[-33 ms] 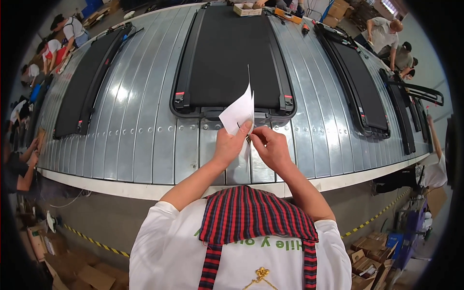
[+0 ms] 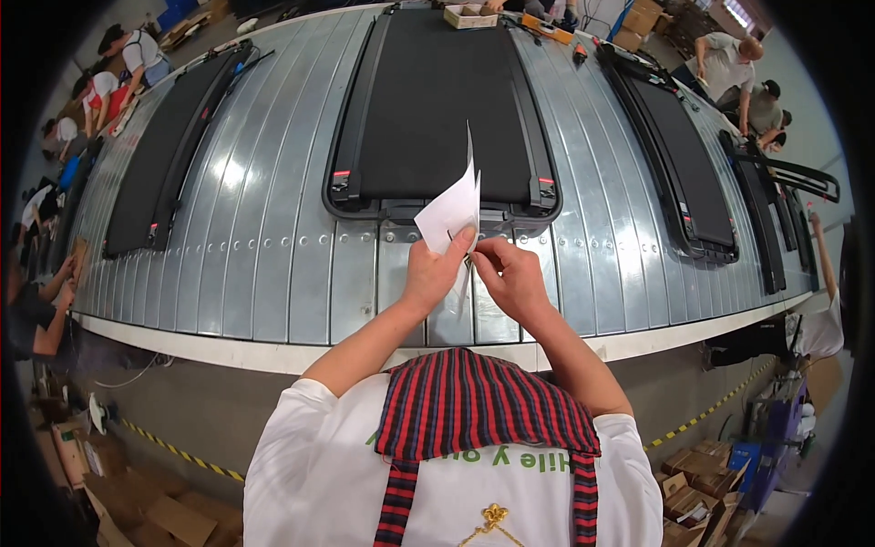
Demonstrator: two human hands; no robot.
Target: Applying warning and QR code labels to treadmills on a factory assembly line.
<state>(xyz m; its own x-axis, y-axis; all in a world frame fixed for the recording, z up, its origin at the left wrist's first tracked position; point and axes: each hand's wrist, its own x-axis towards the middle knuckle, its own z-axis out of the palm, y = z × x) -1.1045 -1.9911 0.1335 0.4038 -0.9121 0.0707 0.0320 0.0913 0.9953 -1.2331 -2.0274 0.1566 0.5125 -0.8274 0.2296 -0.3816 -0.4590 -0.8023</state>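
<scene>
White paper sheets (image 2: 450, 210), folded or curled upward, stand over the near edge of the table. My left hand (image 2: 434, 273) is closed on their lower part, its thumb pressed on the paper. Close beside it, my right hand (image 2: 512, 275) has its fingers pinched together at the lower edge of the sheets. A small dark piece (image 2: 468, 260) shows between the two hands; its kind is too small to tell. Beyond the paper lies a flat black treadmill-like unit (image 2: 437, 100) with a dark frame, touched by neither hand.
Similar black units lie at left (image 2: 169, 155) and right (image 2: 670, 155) on the ribbed metal table (image 2: 273, 264). At the far edge are a small box (image 2: 470, 16) and tools. Co-workers stand around both sides. Cardboard boxes (image 2: 173, 520) sit on the floor behind me.
</scene>
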